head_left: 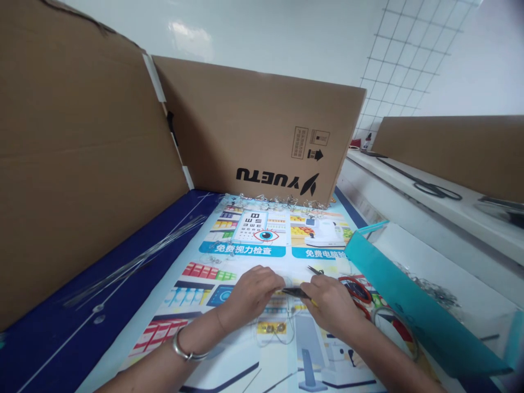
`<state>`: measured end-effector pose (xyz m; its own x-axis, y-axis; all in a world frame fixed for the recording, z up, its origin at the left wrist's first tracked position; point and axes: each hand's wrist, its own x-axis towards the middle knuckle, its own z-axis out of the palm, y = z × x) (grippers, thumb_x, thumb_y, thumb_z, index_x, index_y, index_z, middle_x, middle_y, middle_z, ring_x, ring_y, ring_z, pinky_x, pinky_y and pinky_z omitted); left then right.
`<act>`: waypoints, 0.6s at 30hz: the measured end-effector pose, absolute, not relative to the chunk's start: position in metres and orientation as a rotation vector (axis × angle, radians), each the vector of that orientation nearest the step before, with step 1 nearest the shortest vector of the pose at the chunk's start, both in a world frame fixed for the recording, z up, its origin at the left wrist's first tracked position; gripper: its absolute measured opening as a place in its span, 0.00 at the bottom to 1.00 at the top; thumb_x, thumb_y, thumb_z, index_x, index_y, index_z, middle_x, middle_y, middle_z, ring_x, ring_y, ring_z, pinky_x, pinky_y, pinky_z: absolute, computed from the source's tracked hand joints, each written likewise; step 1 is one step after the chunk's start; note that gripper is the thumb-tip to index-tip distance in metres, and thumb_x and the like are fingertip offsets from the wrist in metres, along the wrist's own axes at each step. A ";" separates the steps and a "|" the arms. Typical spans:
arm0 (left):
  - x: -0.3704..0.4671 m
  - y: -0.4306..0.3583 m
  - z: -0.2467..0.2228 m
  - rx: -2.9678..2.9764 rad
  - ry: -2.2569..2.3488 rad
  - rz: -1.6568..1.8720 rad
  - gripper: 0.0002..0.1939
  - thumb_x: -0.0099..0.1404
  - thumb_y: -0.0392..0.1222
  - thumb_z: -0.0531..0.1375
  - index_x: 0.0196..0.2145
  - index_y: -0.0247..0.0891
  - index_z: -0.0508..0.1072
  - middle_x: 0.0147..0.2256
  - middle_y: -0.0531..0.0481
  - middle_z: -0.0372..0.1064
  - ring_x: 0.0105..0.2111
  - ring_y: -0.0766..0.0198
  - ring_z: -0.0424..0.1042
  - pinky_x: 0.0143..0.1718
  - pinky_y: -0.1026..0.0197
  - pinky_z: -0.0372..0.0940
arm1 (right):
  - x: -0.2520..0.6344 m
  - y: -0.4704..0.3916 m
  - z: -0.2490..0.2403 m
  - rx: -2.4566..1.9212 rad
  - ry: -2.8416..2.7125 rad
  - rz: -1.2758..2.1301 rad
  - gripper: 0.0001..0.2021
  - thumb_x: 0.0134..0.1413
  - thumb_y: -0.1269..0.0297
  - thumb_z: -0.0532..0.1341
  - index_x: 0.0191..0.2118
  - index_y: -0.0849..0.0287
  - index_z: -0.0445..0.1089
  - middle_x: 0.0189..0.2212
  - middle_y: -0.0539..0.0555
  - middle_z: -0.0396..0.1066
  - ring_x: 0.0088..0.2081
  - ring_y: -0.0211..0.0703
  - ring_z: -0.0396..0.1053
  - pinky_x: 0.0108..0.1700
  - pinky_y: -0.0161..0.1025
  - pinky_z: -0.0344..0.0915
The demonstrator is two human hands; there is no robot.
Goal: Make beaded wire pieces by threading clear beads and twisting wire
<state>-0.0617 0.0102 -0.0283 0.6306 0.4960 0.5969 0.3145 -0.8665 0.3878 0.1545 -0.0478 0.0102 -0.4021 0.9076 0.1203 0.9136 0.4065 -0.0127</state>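
Observation:
My right hand (333,305) is closed around a pair of pliers (297,292) with dark jaws and a bit of yellow handle showing. Pinched together, the fingers of my left hand (260,289) hold a thin wire right at the jaw tips; most of it is hidden by the fingers. A fine wire loop (290,322) hangs between and below my hands. Beneath it, small round metallic pieces (272,327) lie on the printed sheet. Red-handled scissors (356,289) lie partly behind my right hand, their dark tips poking out beyond it.
A teal-sided box (393,295) at the right contains a heap of bent wire pieces (434,289). More wire pieces (282,202) line the foot of the back cardboard panel (262,120). Long straight wires (139,262) lie at left, beside another cardboard panel (82,153). A round coil (397,327) sits near my right forearm.

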 end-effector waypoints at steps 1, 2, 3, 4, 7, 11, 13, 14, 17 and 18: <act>-0.062 0.010 -0.028 2.604 0.652 1.069 0.10 0.64 0.31 0.49 0.38 0.38 0.67 0.31 0.49 0.68 0.33 0.63 0.65 0.35 0.59 0.58 | 0.155 -0.048 0.010 -1.645 -2.546 -0.077 0.06 0.54 0.64 0.53 0.37 0.54 0.65 0.30 0.51 0.65 0.36 0.41 0.62 0.36 0.36 0.53; -0.062 0.011 -0.028 2.603 0.643 1.069 0.10 0.64 0.31 0.49 0.38 0.38 0.67 0.31 0.48 0.68 0.32 0.63 0.65 0.35 0.59 0.58 | 0.155 -0.048 0.010 -1.638 -2.550 -0.069 0.06 0.54 0.64 0.53 0.37 0.55 0.65 0.30 0.51 0.65 0.36 0.41 0.62 0.36 0.36 0.53; -0.062 0.011 -0.028 2.603 0.636 1.070 0.10 0.64 0.31 0.48 0.38 0.38 0.67 0.31 0.48 0.68 0.32 0.63 0.66 0.35 0.59 0.58 | 0.155 -0.047 0.010 -1.633 -2.555 -0.061 0.06 0.54 0.64 0.53 0.37 0.55 0.65 0.30 0.51 0.65 0.36 0.41 0.62 0.36 0.36 0.53; -0.062 0.010 -0.028 2.604 0.630 1.072 0.10 0.64 0.31 0.48 0.38 0.38 0.67 0.31 0.48 0.68 0.32 0.63 0.66 0.35 0.59 0.58 | 0.156 -0.047 0.011 -1.630 -2.560 -0.053 0.06 0.54 0.64 0.53 0.36 0.55 0.65 0.30 0.51 0.65 0.36 0.41 0.62 0.36 0.35 0.53; -0.061 0.010 -0.027 2.613 0.612 1.082 0.11 0.63 0.31 0.48 0.38 0.38 0.67 0.30 0.47 0.69 0.32 0.63 0.66 0.35 0.59 0.59 | 0.156 -0.047 0.011 -1.638 -2.570 -0.043 0.06 0.54 0.64 0.53 0.35 0.55 0.65 0.30 0.51 0.66 0.36 0.40 0.62 0.36 0.35 0.54; -0.061 0.009 -0.026 2.619 0.609 1.081 0.11 0.63 0.30 0.48 0.38 0.38 0.67 0.30 0.48 0.69 0.32 0.63 0.66 0.35 0.59 0.59 | 0.155 -0.047 0.013 -1.653 -2.577 -0.045 0.06 0.54 0.65 0.53 0.35 0.56 0.65 0.31 0.51 0.66 0.36 0.40 0.63 0.36 0.35 0.54; -0.061 0.010 -0.026 2.621 0.607 1.079 0.11 0.63 0.30 0.48 0.38 0.38 0.67 0.30 0.48 0.69 0.31 0.63 0.66 0.34 0.59 0.59 | 0.154 -0.048 0.014 -1.661 -2.585 -0.041 0.06 0.54 0.65 0.52 0.34 0.56 0.65 0.30 0.51 0.66 0.36 0.40 0.63 0.36 0.35 0.54; -0.061 0.010 -0.026 2.624 0.605 1.076 0.11 0.63 0.31 0.48 0.38 0.38 0.67 0.29 0.48 0.68 0.31 0.63 0.66 0.34 0.59 0.59 | 0.154 -0.048 0.014 -1.663 -2.589 -0.038 0.06 0.54 0.65 0.53 0.34 0.56 0.65 0.30 0.51 0.66 0.36 0.41 0.63 0.35 0.35 0.54; -0.061 0.010 -0.027 2.634 0.601 1.063 0.10 0.63 0.31 0.48 0.38 0.38 0.67 0.29 0.48 0.68 0.31 0.63 0.66 0.34 0.60 0.59 | 0.153 -0.048 0.015 -1.668 -2.592 -0.031 0.05 0.54 0.64 0.53 0.33 0.56 0.65 0.30 0.51 0.66 0.36 0.41 0.63 0.35 0.35 0.54; -0.061 0.010 -0.027 2.635 0.602 1.059 0.10 0.63 0.31 0.48 0.38 0.38 0.67 0.29 0.48 0.68 0.31 0.63 0.66 0.34 0.59 0.59 | 0.153 -0.048 0.015 -1.666 -2.591 -0.030 0.05 0.54 0.64 0.53 0.34 0.56 0.65 0.30 0.51 0.66 0.36 0.40 0.63 0.35 0.35 0.54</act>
